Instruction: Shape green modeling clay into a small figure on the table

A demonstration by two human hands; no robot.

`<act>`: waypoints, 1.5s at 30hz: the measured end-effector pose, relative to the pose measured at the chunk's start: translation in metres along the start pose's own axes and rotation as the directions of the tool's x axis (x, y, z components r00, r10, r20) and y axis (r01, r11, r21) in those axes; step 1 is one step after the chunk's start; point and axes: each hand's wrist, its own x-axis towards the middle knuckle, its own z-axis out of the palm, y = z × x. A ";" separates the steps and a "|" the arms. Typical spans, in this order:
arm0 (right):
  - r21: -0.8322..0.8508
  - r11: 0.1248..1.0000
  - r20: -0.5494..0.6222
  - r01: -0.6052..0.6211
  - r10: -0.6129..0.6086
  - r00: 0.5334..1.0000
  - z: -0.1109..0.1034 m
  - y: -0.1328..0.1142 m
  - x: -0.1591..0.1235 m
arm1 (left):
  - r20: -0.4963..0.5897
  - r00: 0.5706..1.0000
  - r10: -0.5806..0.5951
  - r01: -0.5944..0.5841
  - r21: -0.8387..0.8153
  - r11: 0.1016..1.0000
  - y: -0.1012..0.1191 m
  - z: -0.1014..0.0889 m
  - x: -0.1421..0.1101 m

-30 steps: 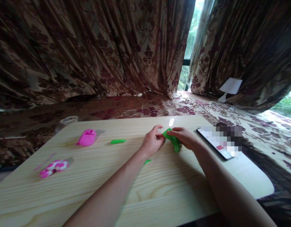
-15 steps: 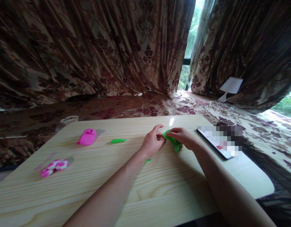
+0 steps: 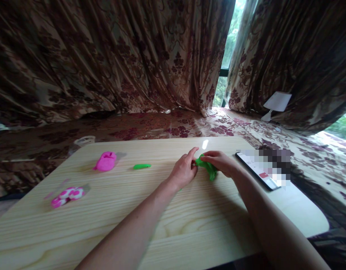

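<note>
Over the table, a soft, crumpled green piece that looks like modelling clay hangs from my right hand, its fingers pinching the top. My left hand is at the left end of that piece. Its index finger points up, and the other fingers are curled against the green edge, partly hidden. Left of my hands lies a slim green strip, flat on the wood. A bit of green shows just under my left wrist, mostly covered.
A pink shoe-shaped piece and a pink-and-white spotted piece lie on the left of the wooden table. To the right is a phone, partly blurred out. A white lamp stands on the floral cloth beyond.
My left index finger has lifted and straightened. The left wrist now covers more of the small green bit beneath it. My right hand keeps its pinch; the view has shifted slightly.
</note>
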 end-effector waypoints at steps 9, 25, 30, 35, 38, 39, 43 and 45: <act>0.065 0.998 0.015 -0.011 0.010 1.000 0.005 -0.002 -0.001 | -0.041 0.996 -0.077 0.077 -0.006 0.997 -0.003 -0.004 -0.003; -0.028 0.999 -0.022 0.016 -0.017 1.000 0.015 0.001 0.002 | -0.043 0.997 -0.059 0.060 0.026 0.998 -0.004 -0.001 0.001; -0.043 0.999 -0.037 0.017 -0.019 0.999 0.014 0.002 0.002 | -0.043 0.998 -0.038 0.040 0.062 0.997 -0.003 -0.002 0.000; 0.023 0.999 -0.027 -0.024 0.024 0.999 0.011 -0.001 0.000 | -0.053 0.997 -0.051 0.053 0.043 0.998 -0.004 -0.005 -0.003; 0.039 0.999 -0.022 -0.033 0.034 0.999 0.011 -0.001 0.000 | -0.049 0.997 -0.067 0.069 0.036 0.997 -0.006 -0.005 -0.003; 0.045 0.998 -0.020 -0.033 0.034 0.999 0.011 -0.001 0.000 | -0.049 0.997 -0.066 0.068 0.038 0.997 -0.007 -0.005 -0.003; 0.060 0.998 -0.009 -0.033 0.034 0.999 0.011 0.001 0.002 | -0.053 0.997 -0.062 0.065 0.048 0.997 -0.009 -0.003 -0.002; 0.051 0.998 -0.015 -0.037 0.038 0.999 0.010 0.003 0.002 | -0.054 0.997 -0.063 0.066 0.050 0.997 -0.009 -0.003 -0.002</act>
